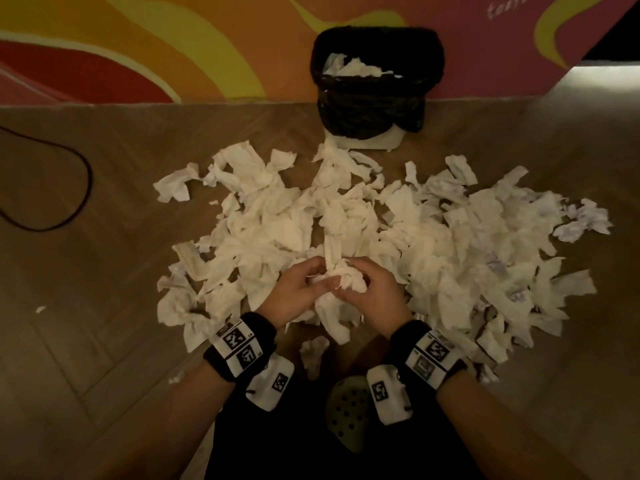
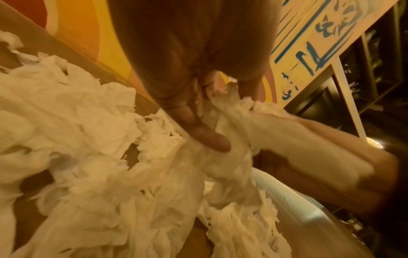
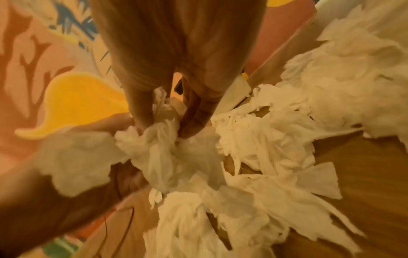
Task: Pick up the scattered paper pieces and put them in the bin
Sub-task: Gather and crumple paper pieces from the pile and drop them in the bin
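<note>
The wooden floor (image 1: 104, 289) runs up to a painted wall, and a wide heap of torn white paper pieces (image 1: 433, 244) is spread across its middle. A bin (image 1: 374, 112) lined with a black bag stands on the floor at the wall, just beyond the heap. A dark cable (image 1: 81, 188) loops over the boards well off to the left, and a few small scraps (image 1: 40, 309) lie apart on that side.

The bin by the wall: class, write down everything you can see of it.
The bin is small and lined with a crinkled black plastic bag folded over its rim and hanging down its sides; a pale base shows below the bag. It stands upright on the wooden floor against the colourful wall, beyond the paper pile. White crumpled paper already lies inside. Neither hand touches it.
</note>
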A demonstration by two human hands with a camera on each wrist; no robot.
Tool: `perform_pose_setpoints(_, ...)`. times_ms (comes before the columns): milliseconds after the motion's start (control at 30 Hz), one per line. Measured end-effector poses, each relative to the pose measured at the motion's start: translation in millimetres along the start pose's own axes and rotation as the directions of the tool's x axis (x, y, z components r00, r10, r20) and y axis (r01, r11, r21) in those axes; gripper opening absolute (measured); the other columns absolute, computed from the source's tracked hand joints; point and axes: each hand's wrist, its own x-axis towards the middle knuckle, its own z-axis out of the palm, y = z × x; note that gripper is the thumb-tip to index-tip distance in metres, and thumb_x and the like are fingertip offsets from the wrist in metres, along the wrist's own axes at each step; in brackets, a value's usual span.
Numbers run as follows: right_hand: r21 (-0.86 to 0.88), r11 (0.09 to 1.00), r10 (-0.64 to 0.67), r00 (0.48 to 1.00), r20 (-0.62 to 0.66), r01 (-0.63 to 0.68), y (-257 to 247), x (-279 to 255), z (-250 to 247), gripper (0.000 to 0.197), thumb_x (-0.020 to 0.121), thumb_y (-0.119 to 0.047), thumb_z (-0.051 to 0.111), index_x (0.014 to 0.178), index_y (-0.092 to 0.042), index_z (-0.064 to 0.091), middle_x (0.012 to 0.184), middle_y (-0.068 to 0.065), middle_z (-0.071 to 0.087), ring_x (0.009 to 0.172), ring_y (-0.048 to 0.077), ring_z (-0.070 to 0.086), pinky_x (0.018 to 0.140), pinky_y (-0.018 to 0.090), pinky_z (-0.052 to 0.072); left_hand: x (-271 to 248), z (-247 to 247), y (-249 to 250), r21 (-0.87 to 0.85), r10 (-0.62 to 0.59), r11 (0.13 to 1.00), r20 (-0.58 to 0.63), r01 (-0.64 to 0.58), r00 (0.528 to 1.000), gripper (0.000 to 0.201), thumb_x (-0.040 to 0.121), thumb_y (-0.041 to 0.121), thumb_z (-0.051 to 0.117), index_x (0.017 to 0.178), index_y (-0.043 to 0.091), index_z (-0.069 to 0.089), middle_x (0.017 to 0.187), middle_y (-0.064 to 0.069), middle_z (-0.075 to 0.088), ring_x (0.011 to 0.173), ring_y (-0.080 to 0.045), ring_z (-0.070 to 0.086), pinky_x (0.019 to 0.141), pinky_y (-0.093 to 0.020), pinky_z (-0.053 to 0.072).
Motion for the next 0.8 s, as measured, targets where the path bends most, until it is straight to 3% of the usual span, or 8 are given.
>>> perform_pose_setpoints(133, 0.285, 0.953, 0.146, 0.979, -0.141, -0.101, 2.5, 11.5, -19.4, 0.021, 0.078, -0.009, 0.077, 0.096, -0.017, 0.072, 0.093, 0.001, 0.074, 0.088, 0.014, 0.069, 0.082, 0.031, 0.055, 0.8, 8.9, 18.0, -0.125, -0.069, 0.989, 0.079, 0.078, 0.995, 0.051, 0.081, 0.018, 0.076, 0.126, 0.034, 0.057, 0.114, 0.007, 0.066, 0.098, -0.012, 0.067, 0.062, -0.03, 0.057)
perform_pose_setpoints(333, 0.366, 0.922, 0.157, 0.986, -0.061, -0.124, -1.3, 10.0, -35.9, 0.019, 0.081, -0.003, 0.073, 0.099, -0.009, 0.071, 0.09, 0.0, 0.074, 0.083, 0.01, 0.069, 0.071, 0.021, 0.053, 22.0, 16.0, 30.4, 0.02, 0.047, 0.999, -0.029, -0.046, 0.998, 0.035, 0.076, 0.005, 0.078, 0.106, 0.019, 0.069, 0.095, 0.003, 0.072, 0.075, -0.007, 0.069, 0.054, -0.03, 0.059)
perform_pose_setpoints(467, 0.382, 0.875, 0.348, 0.935, -0.073, -0.296, 18.4, 6.9, -56.9, 0.016, 0.093, -0.024, 0.06, 0.099, -0.014, 0.071, 0.095, 0.011, 0.073, 0.082, 0.021, 0.07, 0.07, 0.03, 0.053, 33.9, 6.7, 30.2, 0.107, 0.03, 0.994, -0.054, -0.024, 0.998, 0.032, 0.075, 0.003, 0.078, 0.097, 0.025, 0.07, 0.089, -0.003, 0.071, 0.069, -0.01, 0.068, 0.055, -0.031, 0.059)
perform_pose_setpoints(500, 0.315, 0.878, 0.406, 0.909, -0.094, -0.36, 28.3, 6.1, -61.6, 0.022, 0.095, -0.029, 0.056, 0.099, -0.014, 0.071, 0.099, 0.013, 0.072, 0.087, 0.025, 0.069, 0.074, 0.033, 0.051, 36.2, 4.9, 31.0, 0.142, 0.036, 0.99, -0.063, -0.026, 0.997, 0.033, 0.075, 0.003, 0.079, 0.094, 0.028, 0.069, 0.089, -0.001, 0.07, 0.067, -0.007, 0.067, 0.055, -0.03, 0.059)
perform_pose_setpoints(567, -0.171, 0.876, 0.451, 0.892, -0.037, -0.45, 56.7, 4.0, -68.9, 0.032, 0.099, -0.031, 0.047, 0.11, -0.009, 0.068, 0.116, 0.012, 0.067, 0.104, 0.03, 0.062, 0.09, 0.035, 0.045, 39.6, 2.3, 36.2, 0.189, 0.05, 0.981, -0.068, -0.036, 0.996, 0.038, 0.074, 0.003, 0.079, 0.089, 0.035, 0.067, 0.089, 0.007, 0.067, 0.065, 0.0, 0.065, 0.055, -0.027, 0.059)
perform_pose_setpoints(633, -0.647, 0.689, 0.52, 0.845, 0.125, -0.327, 91.0, 3.0, -68.4, 0.04, 0.101, -0.03, 0.043, 0.133, -0.008, 0.053, 0.14, 0.011, 0.049, 0.128, 0.028, 0.046, 0.105, 0.031, 0.032, 44.0, -0.6, 43.6, 0.235, 0.082, 0.969, -0.042, -0.07, 0.996, 0.038, 0.073, 0.005, 0.08, 0.093, 0.035, 0.067, 0.094, 0.01, 0.067, 0.071, 0.002, 0.065, 0.058, -0.025, 0.059)
perform_pose_setpoints(733, -0.845, 0.472, 0.67, 0.725, 0.158, -0.252, 130.0, 13.8, -61.4, 0.075, 0.093, -0.044, 0.049, 0.154, -0.022, 0.01, 0.161, 0.016, -0.004, 0.147, 0.038, 0.004, 0.119, 0.046, 0.014, 60.4, -8.9, 62.9, 0.33, 0.112, 0.938, -0.005, -0.104, 0.994, 0.034, 0.075, 0.008, 0.079, 0.106, 0.021, 0.069, 0.102, 0.0, 0.07, 0.073, -0.011, 0.069, 0.055, -0.029, 0.059)
perform_pose_setpoints(800, -0.873, 0.435, 0.696, 0.697, 0.171, -0.22, 143.6, 22.6, -51.8, 0.089, 0.089, -0.051, 0.051, 0.154, -0.022, -0.004, 0.157, 0.019, -0.019, 0.144, 0.045, -0.012, 0.119, 0.054, 0.007, 80.0, -17.8, 88.1, 0.379, 0.14, 0.917, -0.012, -0.125, 0.99, 0.034, 0.077, 0.009, 0.078, 0.109, 0.014, 0.069, 0.096, 0.001, 0.07, 0.068, -0.008, 0.069, 0.055, -0.028, 0.059)
